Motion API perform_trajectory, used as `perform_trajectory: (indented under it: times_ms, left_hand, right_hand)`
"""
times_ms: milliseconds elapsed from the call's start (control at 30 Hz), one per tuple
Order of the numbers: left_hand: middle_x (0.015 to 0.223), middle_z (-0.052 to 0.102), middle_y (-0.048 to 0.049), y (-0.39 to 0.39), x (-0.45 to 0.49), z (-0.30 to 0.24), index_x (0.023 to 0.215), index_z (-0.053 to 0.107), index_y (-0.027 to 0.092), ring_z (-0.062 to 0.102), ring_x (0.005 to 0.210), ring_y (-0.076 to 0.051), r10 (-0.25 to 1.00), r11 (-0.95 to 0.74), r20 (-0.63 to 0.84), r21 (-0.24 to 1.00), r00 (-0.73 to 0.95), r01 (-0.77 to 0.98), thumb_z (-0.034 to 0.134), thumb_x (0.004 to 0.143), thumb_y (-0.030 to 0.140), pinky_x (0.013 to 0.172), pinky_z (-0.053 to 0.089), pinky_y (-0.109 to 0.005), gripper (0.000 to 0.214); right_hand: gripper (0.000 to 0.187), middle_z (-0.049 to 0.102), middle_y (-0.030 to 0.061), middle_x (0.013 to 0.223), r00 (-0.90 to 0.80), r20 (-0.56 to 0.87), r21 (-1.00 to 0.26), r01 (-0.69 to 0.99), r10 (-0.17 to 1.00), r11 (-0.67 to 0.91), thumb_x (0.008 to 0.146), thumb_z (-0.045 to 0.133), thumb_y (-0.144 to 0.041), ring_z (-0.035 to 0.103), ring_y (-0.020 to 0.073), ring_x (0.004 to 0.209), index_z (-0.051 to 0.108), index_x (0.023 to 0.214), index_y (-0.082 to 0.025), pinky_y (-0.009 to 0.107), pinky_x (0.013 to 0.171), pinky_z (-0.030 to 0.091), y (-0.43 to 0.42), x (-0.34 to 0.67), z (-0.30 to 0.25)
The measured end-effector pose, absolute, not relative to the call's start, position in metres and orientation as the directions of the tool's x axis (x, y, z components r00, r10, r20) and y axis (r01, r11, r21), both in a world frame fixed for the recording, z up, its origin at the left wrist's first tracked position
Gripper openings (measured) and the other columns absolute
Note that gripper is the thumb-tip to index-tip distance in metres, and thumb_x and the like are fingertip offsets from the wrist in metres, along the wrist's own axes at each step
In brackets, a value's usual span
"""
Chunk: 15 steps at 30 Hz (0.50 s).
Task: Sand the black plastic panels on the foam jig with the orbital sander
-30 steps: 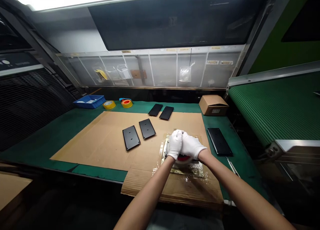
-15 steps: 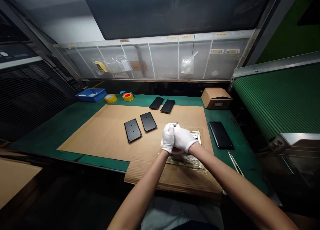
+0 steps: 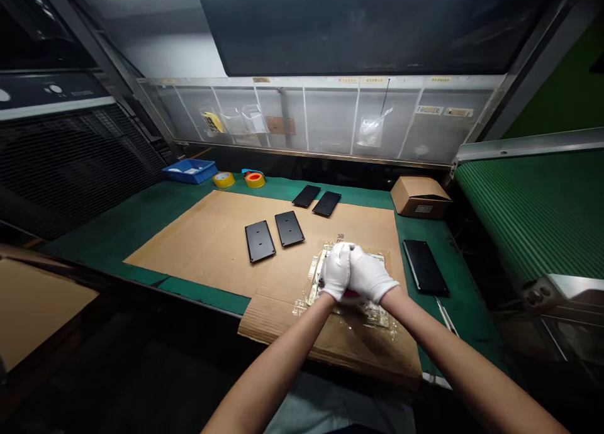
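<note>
My left hand and my right hand, both in white gloves, are pressed together over a taped-down flat fixture. Their fingers are closed. Something red shows just under the gloves, but what they hold is mostly hidden. The fixture lies on a brown cardboard sheet, near its front right. Left of my hands lie two black rectangular plates, a nearer plate and another plate. Two more, a back plate and its neighbour, rest at the sheet's back edge.
At the right lies a black slab, with a slim metal tool by its front end. A cardboard box stands behind, beside a green conveyor belt. Tape rolls and a blue tray sit at the back left.
The camera view has shifted, moving the scene rightward. My joined hands have moved slightly right over the fixture, and more of its left side shows. The black plates keep their places.
</note>
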State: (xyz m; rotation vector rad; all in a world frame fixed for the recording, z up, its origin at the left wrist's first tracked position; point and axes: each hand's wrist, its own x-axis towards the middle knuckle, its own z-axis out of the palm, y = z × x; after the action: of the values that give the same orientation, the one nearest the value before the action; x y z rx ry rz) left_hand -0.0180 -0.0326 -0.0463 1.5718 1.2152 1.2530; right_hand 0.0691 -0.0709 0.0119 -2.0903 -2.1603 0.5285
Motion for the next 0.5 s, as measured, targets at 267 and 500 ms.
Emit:
perform_trajectory:
  times_ms: [267,500]
  left_hand:
    - [0.096,0.074,-0.0103,-0.027,-0.025,-0.046,0.086,0.068,0.023,0.067,0.095,-0.026,0.960,-0.280,0.274,0.945,0.062,0.168,0.040,0.098,0.026,0.096,0.052,-0.044,0.030]
    - [0.097,0.074,-0.0135,-0.016,-0.022,-0.051,0.084,0.067,0.021,0.069,0.098,-0.028,0.958,-0.283,0.272,0.948,0.091,0.149,0.041,0.097,0.022,0.099,0.052,-0.045,0.029]
  right_hand:
    - [0.056,0.073,0.0181,0.101,-0.034,-0.199,-0.289,0.957,0.979,-0.026,0.086,0.065,-0.028,0.075,0.0309,0.089,0.049,0.136,-0.009,0.033,0.073,0.052,-0.065,0.064,0.011]
    - [0.052,0.071,0.0200,0.110,0.049,-0.149,-0.288,0.953,0.988,-0.091,0.089,0.061,-0.027,0.074,0.0319,0.094,0.049,0.136,-0.008,0.032,0.071,0.050,-0.059,0.064,0.013]
